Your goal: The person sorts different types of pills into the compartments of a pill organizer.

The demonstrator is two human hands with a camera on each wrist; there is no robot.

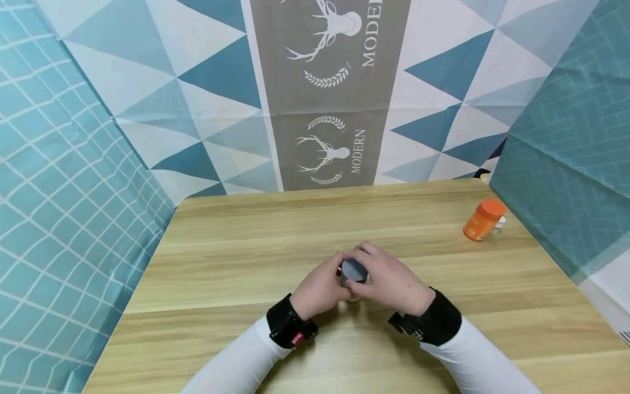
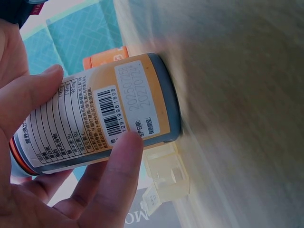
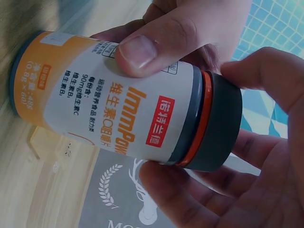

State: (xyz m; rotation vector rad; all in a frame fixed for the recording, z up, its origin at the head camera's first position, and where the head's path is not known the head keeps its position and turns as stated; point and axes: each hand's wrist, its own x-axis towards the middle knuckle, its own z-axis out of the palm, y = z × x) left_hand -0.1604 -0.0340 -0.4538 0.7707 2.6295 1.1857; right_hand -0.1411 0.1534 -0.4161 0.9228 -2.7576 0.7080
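Note:
A small supplement bottle [image 1: 353, 272] with a dark grey cap [image 3: 216, 128], an orange ring and a white-and-orange label [image 2: 95, 118] stands upright on the wooden table [image 1: 236, 257]. My left hand [image 1: 320, 287] grips its body, with fingers [image 2: 118, 166] curled over the barcode side. My right hand [image 1: 389, 279] holds the cap, its fingers [image 3: 266, 71] wrapped round the rim. The bottle's base touches the tabletop.
An orange bottle [image 1: 483, 220] with an orange lid stands at the table's far right, near the teal cloth wall [image 1: 566, 153]. A small clear plastic piece [image 2: 164, 178] sits on the table behind the held bottle. Patterned cloth screens close in three sides.

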